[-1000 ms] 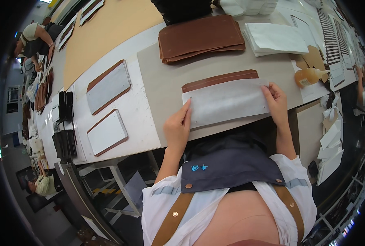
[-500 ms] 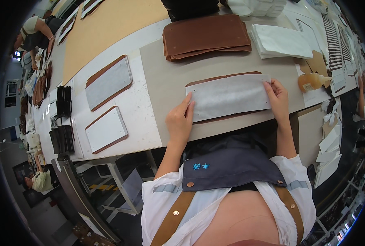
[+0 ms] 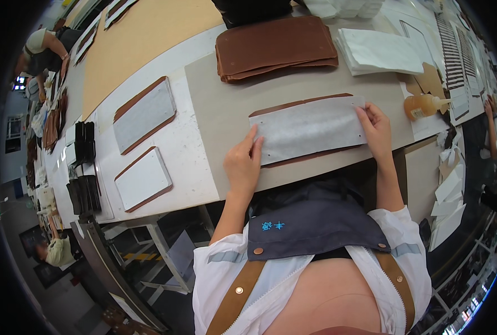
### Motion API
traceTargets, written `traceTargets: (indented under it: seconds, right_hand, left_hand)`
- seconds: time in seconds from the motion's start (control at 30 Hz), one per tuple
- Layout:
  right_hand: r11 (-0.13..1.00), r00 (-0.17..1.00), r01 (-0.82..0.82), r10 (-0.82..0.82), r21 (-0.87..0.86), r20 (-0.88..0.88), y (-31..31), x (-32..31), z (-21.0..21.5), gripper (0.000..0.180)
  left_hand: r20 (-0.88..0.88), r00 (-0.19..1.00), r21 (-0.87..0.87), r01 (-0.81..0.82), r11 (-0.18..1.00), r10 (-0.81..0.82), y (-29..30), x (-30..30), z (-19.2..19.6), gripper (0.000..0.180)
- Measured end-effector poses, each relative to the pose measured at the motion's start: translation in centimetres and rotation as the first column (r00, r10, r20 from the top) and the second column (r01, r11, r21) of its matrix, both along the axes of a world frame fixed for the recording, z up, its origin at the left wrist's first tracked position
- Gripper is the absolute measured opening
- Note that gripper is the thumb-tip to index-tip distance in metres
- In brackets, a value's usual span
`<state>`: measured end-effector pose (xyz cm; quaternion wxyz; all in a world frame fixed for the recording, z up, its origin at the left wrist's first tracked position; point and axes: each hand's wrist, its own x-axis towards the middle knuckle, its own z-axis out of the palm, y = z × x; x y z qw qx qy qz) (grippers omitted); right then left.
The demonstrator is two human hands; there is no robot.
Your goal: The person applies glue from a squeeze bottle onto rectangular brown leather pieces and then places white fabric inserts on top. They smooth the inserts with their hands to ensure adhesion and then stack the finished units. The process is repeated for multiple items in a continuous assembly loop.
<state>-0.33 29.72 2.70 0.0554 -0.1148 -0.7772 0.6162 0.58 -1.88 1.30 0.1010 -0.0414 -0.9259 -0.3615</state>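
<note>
A white sheet (image 3: 310,129) lies over a brown piece (image 3: 293,104) near the desk's (image 3: 197,178) front edge, long axis left-to-right, nearly parallel; fingers of the left hand (image 3: 243,166) and right hand (image 3: 377,131) pinch its ends.

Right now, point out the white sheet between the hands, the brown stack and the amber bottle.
White sheet (image 3: 310,129), head view: middle of upper face.
Brown stack (image 3: 275,46), head view: top piece's middle.
Amber bottle (image 3: 419,106), head view: side of its body.

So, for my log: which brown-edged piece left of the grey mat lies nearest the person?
The lower, whiter piece, by the table edge; the greyer one lies farther back.
</note>
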Motion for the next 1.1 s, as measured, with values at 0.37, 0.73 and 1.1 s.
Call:
traceTargets:
  seconds: [0.37,0.73,1.1]
  right_hand:
    - [0.986,0.999,0.035,-0.037,0.160,0.009,0.0,-0.1,0.0,0.024]
    - [0.775,0.988,0.028,0.076,0.632,-0.138,-0.9,-0.1,0.9,0.027]
    - [0.751,0.988,0.019,0.086,0.660,-0.127,-0.4,0.0,0.2,0.018]
  left_hand:
    - [0.011,1.000,-0.030,-0.005,1.000,0.006,0.2,-0.1,-0.2,0.030]
    - [0.047,0.999,-0.025,0.001,1.000,0.000,0.3,0.1,0.2,0.032]
    - [0.126,0.992,0.008,-0.005,1.000,0.004,0.2,0.0,0.5,0.033]
